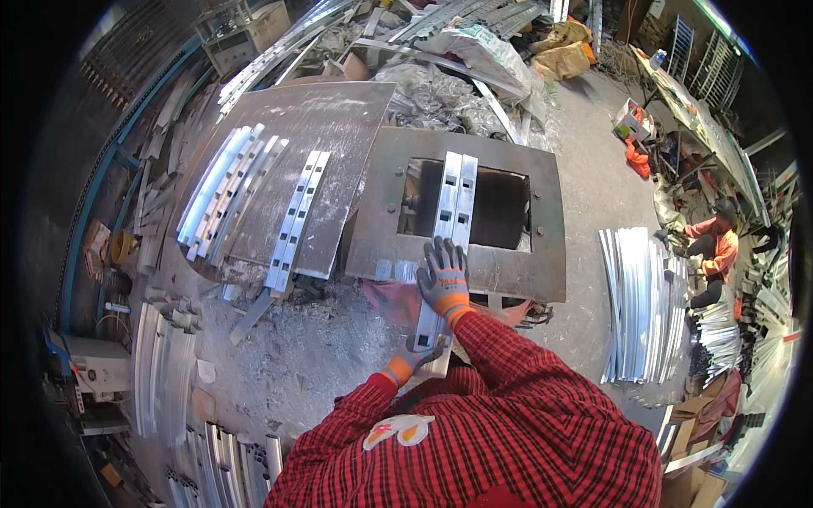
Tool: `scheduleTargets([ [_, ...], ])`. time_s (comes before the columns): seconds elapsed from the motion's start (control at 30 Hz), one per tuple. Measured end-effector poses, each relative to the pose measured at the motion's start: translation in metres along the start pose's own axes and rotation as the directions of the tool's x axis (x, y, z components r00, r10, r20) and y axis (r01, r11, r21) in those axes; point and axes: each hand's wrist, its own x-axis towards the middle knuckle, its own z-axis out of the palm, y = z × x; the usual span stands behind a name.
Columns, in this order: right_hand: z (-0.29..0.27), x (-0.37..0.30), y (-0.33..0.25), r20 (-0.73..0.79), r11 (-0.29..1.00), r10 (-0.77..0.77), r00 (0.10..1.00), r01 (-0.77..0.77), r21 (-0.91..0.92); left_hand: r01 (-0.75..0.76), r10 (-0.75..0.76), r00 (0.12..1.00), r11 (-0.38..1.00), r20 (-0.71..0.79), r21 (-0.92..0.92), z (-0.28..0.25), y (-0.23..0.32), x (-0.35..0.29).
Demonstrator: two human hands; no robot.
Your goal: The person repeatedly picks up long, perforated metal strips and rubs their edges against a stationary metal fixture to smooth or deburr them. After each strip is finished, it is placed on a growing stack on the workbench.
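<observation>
Two silvery square metal tubes (455, 195) with square holes lie side by side across a steel plate (542, 169) that has a rectangular opening. They reach from beyond the middle of the opening back toward my body. My right hand (445, 278), in a grey glove with an orange cuff, rests on top of the tubes at the plate's near edge, fingers stretched forward and slightly apart. Close to my body, my left hand (415, 354), gloved alike, is closed around the tubes' near end from the left side. Its fingers are partly hidden.
On a larger steel sheet (339, 114) to the left lie another pair of holed tubes (296, 222) and several more tubes (227, 195). Long metal profiles (639, 305) are stacked on the floor at right, near a seated person in orange (720, 245). Plastic wrapping (440, 93) lies heaped behind.
</observation>
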Motion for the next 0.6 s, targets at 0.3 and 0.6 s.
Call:
scheduleTargets([
  [0.3, -0.022, -0.083, -0.035, -0.289, 0.838, 0.208, 0.934, -0.018, 0.546, 0.145, -0.152, 0.988, 0.977, 0.032, 0.153, -0.014, 0.008, -0.092],
  [0.6, 0.019, -0.148, -0.012, 0.741, -0.444, 0.213, 0.637, -0.613, 0.654, 0.044, -0.054, 0.98, 0.998, 0.194, 0.054, -0.026, 0.04, -0.083],
])
